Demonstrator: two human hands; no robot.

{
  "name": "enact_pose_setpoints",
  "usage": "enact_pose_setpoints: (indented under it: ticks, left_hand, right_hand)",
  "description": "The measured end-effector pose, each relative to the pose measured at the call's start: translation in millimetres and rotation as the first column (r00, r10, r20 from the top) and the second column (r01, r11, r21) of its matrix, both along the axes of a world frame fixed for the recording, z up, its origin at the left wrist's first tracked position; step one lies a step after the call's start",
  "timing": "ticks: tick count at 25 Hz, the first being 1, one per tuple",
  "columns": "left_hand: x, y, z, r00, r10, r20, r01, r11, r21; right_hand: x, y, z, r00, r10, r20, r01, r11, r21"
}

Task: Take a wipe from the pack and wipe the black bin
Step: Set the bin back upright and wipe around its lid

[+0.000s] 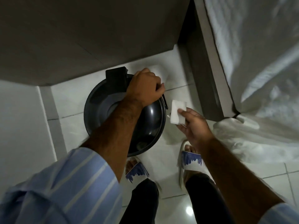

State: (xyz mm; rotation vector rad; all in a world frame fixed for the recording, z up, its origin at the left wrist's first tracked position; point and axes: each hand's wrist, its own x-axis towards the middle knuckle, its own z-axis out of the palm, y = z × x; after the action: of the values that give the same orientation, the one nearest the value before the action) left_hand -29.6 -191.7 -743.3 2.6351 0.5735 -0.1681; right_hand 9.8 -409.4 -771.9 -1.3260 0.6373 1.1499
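Round black bin (pixel 150 120) is standing upright on the floor, glossy inside, its rim being gripped. Folded white wipe (pixel 178 113) is hovering just beside its right edge.

bin (pixel 145 126) black | wipe (pixel 178 113) white | sleeve (pixel 77 183) blue (pale stripes) | slippers (pixel 191 159) white-blue

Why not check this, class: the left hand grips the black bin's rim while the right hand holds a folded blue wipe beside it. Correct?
Not quite. In the head view the wipe is white, not blue. The left hand does grip the black bin at its rim, and the right hand holds the folded wipe beside it.
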Motion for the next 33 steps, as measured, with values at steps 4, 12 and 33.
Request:
enact_pose_setpoints:
  ticks: [4, 12, 33]
  left_hand:
    - [-32.4, -17.6, 50.1, 0.912, 0.411, 0.021, -0.363, 0.827, -0.43]
    - [-104.1, -45.2, 185.7, 0.589, 0.754, -0.29, -0.543, 0.104, -0.833]
    - [-192.4, -108.3, 231.5, 0.882, 0.471, -0.02, -0.414, 0.753, -0.512]
  right_hand:
    - [-2.7, 12.1, 60.7, 0.994, 0.063, 0.092, -0.076, 0.986, 0.146]
    - [-10.6, 72.5, 196.1, 0.875, 0.408, 0.261, -0.464, 0.86, 0.211]
    - [-16.7, 22.1, 212.3, 0.634, 0.765, -0.114, -0.685, 0.624, 0.376]
